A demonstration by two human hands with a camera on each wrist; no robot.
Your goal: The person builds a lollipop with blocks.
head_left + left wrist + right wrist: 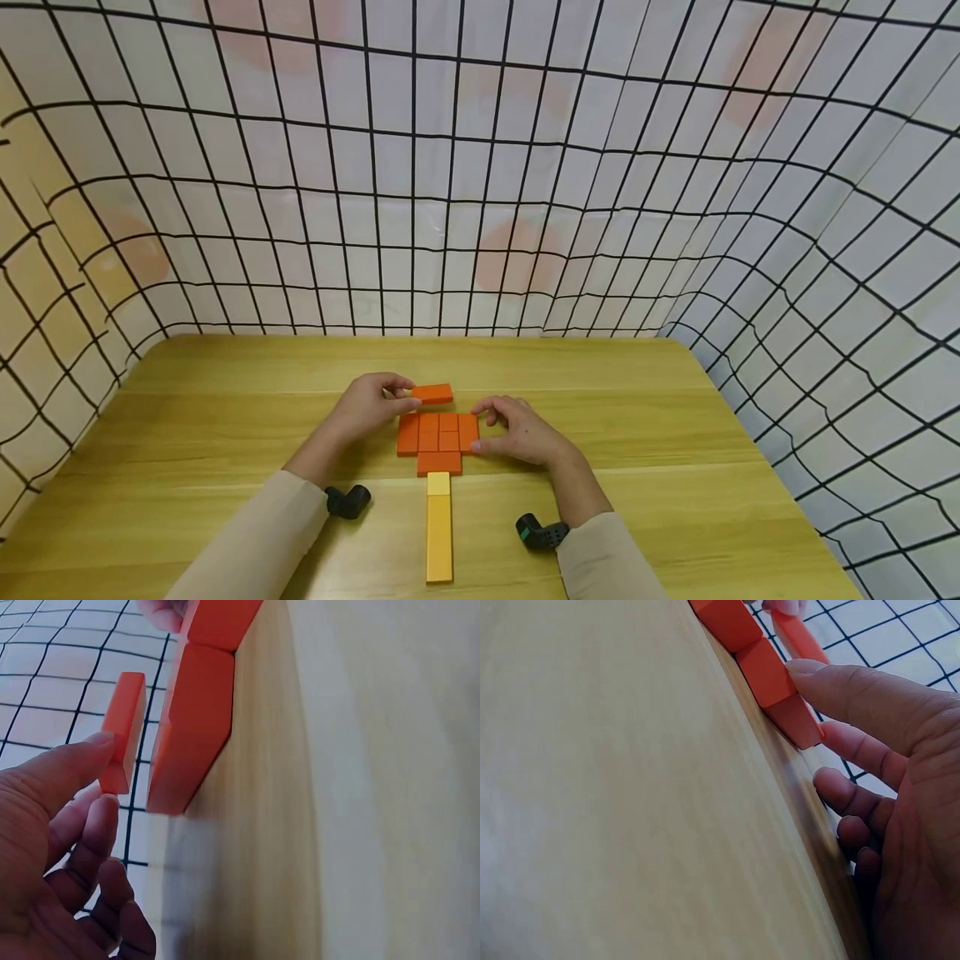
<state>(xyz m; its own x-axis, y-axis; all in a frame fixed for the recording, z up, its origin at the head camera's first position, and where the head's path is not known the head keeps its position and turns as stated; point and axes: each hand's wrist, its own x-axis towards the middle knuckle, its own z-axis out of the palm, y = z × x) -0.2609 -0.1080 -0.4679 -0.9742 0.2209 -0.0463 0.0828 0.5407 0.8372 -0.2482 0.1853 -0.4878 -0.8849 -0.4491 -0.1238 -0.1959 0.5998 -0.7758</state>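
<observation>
Between thumb and fingers my left hand [372, 402] pinches one end of a flat orange block [432, 394], raised just beyond a flat cluster of orange blocks [428, 440]. The left wrist view shows the held block [124, 735] apart from the cluster's side. At the cluster's right side, my right hand [525, 431] spans the outermost orange block [468, 433], thumb at its near end and index finger at its far end. In the right wrist view the thumb and index fingertip meet that block [795, 724], with the other fingers curled below.
A short pale yellow block [438, 483] and a long yellow block [439, 537] run in line toward me from the cluster. All lie on a wood-grain table [225, 450]. Black wire mesh [450, 208] stands along the back and sides. Each wrist wears a black device.
</observation>
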